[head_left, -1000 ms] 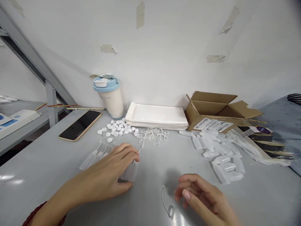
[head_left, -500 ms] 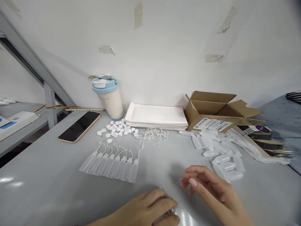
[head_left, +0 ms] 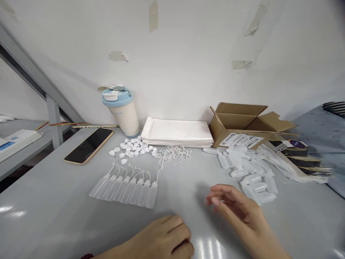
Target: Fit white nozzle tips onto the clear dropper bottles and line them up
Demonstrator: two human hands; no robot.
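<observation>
My left hand (head_left: pixel 164 237) is low in the middle, over the table, its fingers curled inward. Whatever they hold, if anything, is hidden beneath them. To its right, my right hand (head_left: pixel 237 216) hovers with bent fingers apart from the thumb and nothing in it. A row of translucent plastic squeeze bottles (head_left: pixel 125 190), each with a white looped strap at its neck, lies beyond my left hand. Past my right hand is a loose pile of capless bottles (head_left: pixel 252 178). White caps (head_left: pixel 134 146) and a tangle of white straps (head_left: pixel 174 154) lie farther back.
A stack of white padded envelopes (head_left: pixel 178 133) lies against the wall. An open cardboard box (head_left: pixel 237 126) stands at back right, with a person's patterned sleeve (head_left: pixel 318 126) beyond it. A phone (head_left: pixel 88 145) and a lidded cup (head_left: pixel 122 113) are at left on the grey table (head_left: pixel 54 223).
My left hand has drawn slightly left and its fingers have curled tighter; the small thing glimpsed under it is now out of sight. My right hand keeps its pose. The view has shifted slightly.
</observation>
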